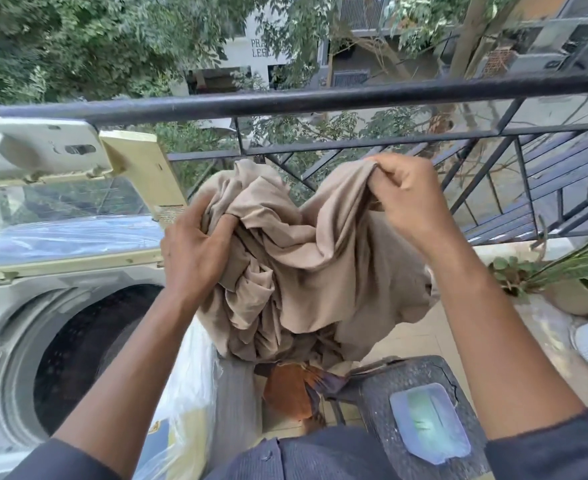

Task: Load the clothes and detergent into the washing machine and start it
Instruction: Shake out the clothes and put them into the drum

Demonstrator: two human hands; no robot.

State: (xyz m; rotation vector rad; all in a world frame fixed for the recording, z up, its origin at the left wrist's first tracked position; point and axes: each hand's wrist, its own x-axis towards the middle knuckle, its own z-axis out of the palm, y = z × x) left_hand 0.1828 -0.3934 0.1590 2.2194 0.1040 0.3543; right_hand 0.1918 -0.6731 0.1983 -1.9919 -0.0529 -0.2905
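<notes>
Phone [429,422] on stool [407,382], both hands [195,251] [407,199] gripping beige cloth [306,265], washer [43,341] lid up, railing [320,98] behind

The cloth [306,258] is plain beige, no print. Below it lies a garment [294,393] of rust orange with a purple-blue edge. The washing machine [15,306] is silver-grey, its drum [88,351] dark, its raised lid [60,209] cream-framed. The railing [320,98] is black. The stool [420,403] is speckled dark grey, bearing a pale blue, perhaps iridescent, rectangle [427,422]. Sleeves [555,445] are dark navy.
</notes>
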